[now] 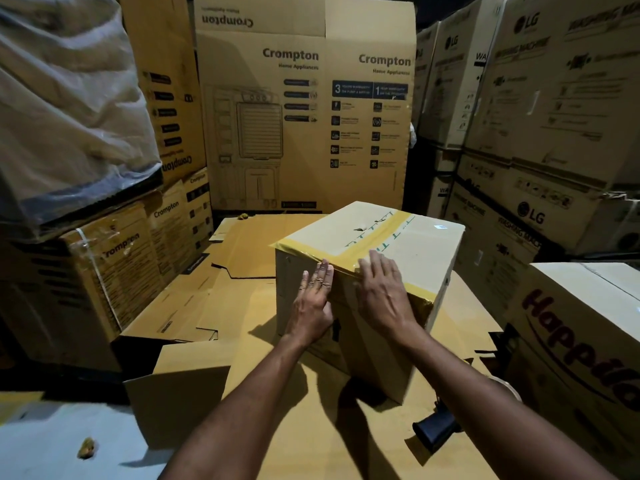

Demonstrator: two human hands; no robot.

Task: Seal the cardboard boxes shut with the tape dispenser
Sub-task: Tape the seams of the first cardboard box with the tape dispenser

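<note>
Okay, both hands lie flat on the cardboard box [415, 247], which sits on flattened cardboard [242, 306]. Left hand [313, 301]: fingers straight and pressed together, palm against the box's near side face, tips at the top edge. Right hand [384, 292]: fingers straight, slightly spread, pressing the yellow tape [374, 233] over that same edge. Tape runs across the lid and along the near edge. Tape dispenser [434, 429] lies near the box under the right forearm, only its black handle showing. Crompton cartons [304, 109] behind, LG cartons [554, 98] to the right.
</note>
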